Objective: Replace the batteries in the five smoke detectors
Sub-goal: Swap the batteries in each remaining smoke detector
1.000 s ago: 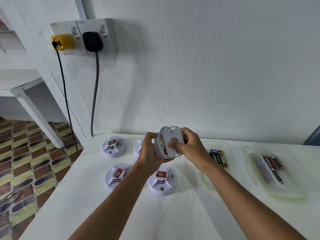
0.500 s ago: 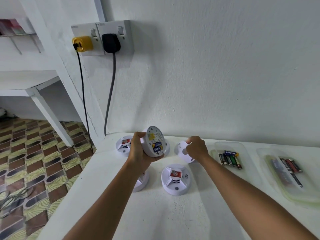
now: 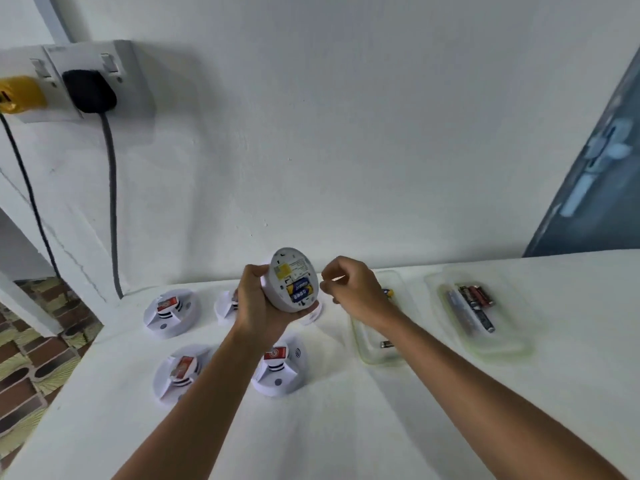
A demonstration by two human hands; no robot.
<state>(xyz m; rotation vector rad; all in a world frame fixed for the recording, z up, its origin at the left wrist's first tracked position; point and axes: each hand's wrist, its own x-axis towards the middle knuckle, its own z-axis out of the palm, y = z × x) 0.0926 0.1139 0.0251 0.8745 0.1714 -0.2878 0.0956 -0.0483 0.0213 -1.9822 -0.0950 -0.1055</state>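
Note:
My left hand (image 3: 258, 308) grips a white smoke detector (image 3: 292, 280) held up on edge, its open back facing me with blue-and-yellow batteries (image 3: 300, 292) showing in the compartment. My right hand (image 3: 349, 289) hovers just right of it, fingers curled, holding nothing I can see. The round white cover (image 3: 313, 315) lies on the table behind the detector, mostly hidden. Other detectors lie face up on the table: one at back left (image 3: 171, 313), one at front left (image 3: 180, 372), one at front centre (image 3: 280, 368), and one partly hidden (image 3: 225, 306) behind my left hand.
A clear tray (image 3: 375, 355) with a few batteries sits right of my right hand. A second clear tray (image 3: 485, 341) farther right holds several batteries. Wall sockets with a black plug (image 3: 90, 91) and a yellow plug (image 3: 17, 95) are at upper left. The white table's (image 3: 346, 427) left edge drops to patterned floor.
My right hand set the round cover down on the table and came back beside the detector. My left hand turned the detector so its battery compartment faces me.

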